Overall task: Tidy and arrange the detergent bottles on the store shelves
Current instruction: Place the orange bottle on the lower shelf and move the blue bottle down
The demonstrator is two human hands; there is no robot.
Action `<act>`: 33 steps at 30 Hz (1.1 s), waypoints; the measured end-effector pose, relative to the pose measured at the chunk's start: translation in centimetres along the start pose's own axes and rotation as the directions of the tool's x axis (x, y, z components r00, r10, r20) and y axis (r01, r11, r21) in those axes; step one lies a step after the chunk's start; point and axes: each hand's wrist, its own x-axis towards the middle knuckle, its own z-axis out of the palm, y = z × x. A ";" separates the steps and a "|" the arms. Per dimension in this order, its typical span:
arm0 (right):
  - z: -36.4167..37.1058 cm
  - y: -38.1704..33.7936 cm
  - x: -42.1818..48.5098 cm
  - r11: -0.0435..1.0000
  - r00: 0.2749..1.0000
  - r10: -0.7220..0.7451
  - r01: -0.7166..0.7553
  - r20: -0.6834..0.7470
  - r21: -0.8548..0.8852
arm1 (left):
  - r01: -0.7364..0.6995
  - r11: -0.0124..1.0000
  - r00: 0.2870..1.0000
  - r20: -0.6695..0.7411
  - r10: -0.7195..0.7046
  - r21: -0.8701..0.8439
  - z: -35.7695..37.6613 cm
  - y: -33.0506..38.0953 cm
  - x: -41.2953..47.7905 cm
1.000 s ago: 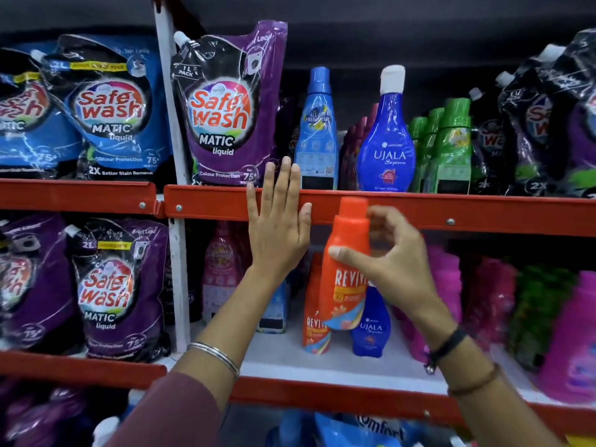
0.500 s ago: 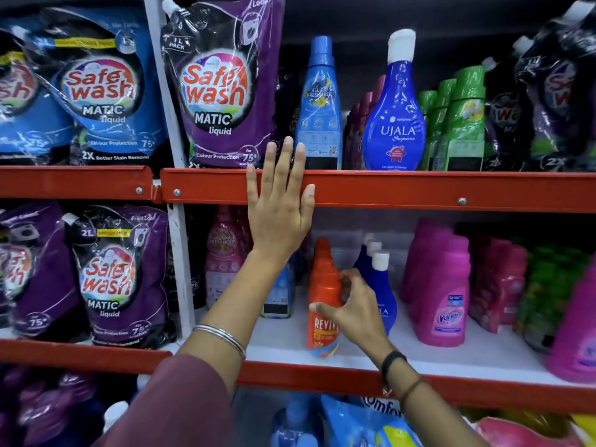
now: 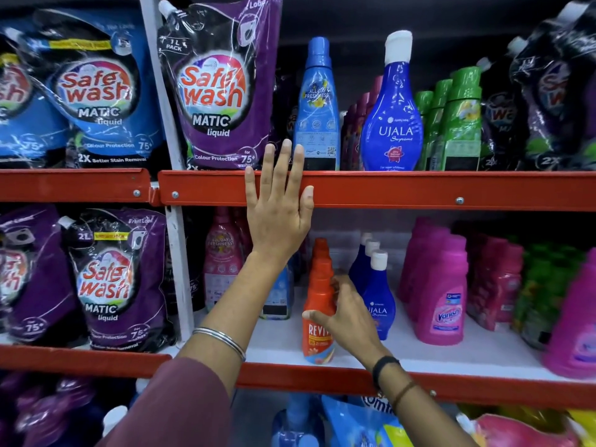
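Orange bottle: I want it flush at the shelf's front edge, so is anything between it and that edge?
Nothing visible. The orange bottle stands near the red shelf edge, with bare white shelf in front. The right hand grips its side; the left hand rests on the upper rail.

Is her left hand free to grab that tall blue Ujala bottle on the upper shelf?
Probably yes. The left hand lies flat on the red shelf rail, holding nothing, and the Ujala bottle stands at the shelf front, unblocked.
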 end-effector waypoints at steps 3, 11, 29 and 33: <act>-0.9 -0.2 -0.4 1.000 1.000 -0.004 0.004 -0.008 0.018 | 0.013 1.000 0.999 0.034 -0.013 0.000 -0.3 0.2 0.0; -9.0 -4.4 -0.8 0.953 0.921 -0.222 0.274 -0.319 0.128 | 0.063 0.998 0.991 0.123 -0.060 -0.021 -0.9 2.4 0.0; -20.8 -12.1 9.3 0.944 0.882 -0.302 0.329 -0.362 0.015 | 0.004 1.000 0.996 0.088 -0.006 0.016 0.9 7.0 1.3; -21.2 -11.1 10.1 0.897 0.891 -0.231 0.351 -0.392 0.269 | -0.001 1.000 0.997 0.083 -0.001 0.024 1.1 6.8 1.3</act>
